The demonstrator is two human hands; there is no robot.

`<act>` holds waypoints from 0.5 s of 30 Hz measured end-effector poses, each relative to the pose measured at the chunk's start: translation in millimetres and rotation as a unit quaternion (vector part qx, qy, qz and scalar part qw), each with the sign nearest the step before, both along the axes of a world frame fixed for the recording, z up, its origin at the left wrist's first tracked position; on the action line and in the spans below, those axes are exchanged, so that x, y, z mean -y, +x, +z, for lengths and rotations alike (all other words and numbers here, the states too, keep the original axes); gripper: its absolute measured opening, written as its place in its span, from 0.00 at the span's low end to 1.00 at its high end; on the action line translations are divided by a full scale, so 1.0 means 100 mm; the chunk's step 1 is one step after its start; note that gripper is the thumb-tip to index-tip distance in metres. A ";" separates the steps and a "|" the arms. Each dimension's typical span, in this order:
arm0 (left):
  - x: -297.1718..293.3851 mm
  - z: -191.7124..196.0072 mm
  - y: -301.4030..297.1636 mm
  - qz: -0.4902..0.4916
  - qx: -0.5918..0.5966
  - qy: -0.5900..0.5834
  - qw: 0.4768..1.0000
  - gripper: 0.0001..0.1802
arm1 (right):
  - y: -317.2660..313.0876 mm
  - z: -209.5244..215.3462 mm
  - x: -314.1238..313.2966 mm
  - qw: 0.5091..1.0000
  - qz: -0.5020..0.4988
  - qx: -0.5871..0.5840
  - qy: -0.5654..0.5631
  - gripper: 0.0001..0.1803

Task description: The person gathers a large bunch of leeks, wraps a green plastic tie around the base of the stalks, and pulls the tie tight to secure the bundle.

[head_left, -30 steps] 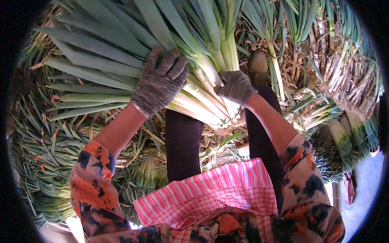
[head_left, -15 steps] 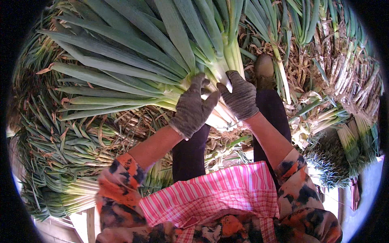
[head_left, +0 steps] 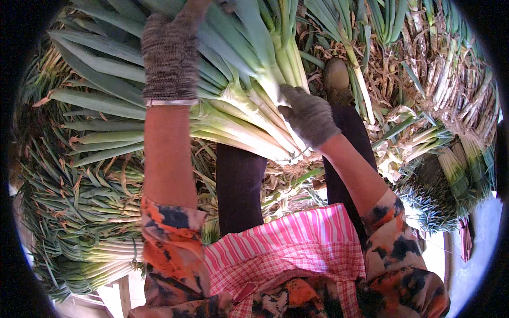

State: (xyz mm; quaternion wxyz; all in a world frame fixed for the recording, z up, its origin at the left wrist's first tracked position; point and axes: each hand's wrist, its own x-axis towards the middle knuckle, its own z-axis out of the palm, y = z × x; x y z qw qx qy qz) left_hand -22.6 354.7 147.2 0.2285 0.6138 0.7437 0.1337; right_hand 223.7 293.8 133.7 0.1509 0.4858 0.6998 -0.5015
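A large bundle of long green onions (head_left: 233, 124) lies fanned out before me, its white root ends drawn together near my knees and circled by a thin tie (head_left: 294, 158). My right hand (head_left: 309, 117), in a grey-brown knit glove, is closed around the pale lower end of a green onion (head_left: 271, 87) at the bundle's right side. Stretched far forward over the green leaves is my left hand (head_left: 170, 55), gloved alike. Its fingers run toward the top edge, blurred and partly hidden, so their grip does not show.
Piles of green onions (head_left: 95, 191) lie at the left, with tied bundles (head_left: 108, 252) below them. Unpeeled stalks with dry husks (head_left: 440, 79) are heaped at the right, near more bundles (head_left: 466, 169). A brown shoe (head_left: 336, 79) stands among loose husks.
My left hand has left the white stalks beside the right hand and swung forward and left over the leaves. The right hand stays near the root ends.
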 end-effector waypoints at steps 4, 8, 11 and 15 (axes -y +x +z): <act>0.02 -0.07 0.15 0.216 0.128 0.045 0.967 0.27 | -0.22 -0.32 0.20 1.000 0.020 0.016 0.016 0.15; 0.21 0.19 0.39 -0.044 -0.056 0.198 0.978 0.27 | -0.21 -0.35 0.27 0.999 0.022 -0.039 0.016 0.18; 0.47 -0.08 0.59 -0.340 -0.028 0.031 0.939 0.15 | -0.24 -0.23 0.33 0.996 0.004 -0.048 -0.081 0.17; 0.72 -0.52 0.40 -0.443 -0.040 0.005 0.896 0.11 | 0.06 -0.49 0.32 0.949 -0.227 -0.213 0.058 0.13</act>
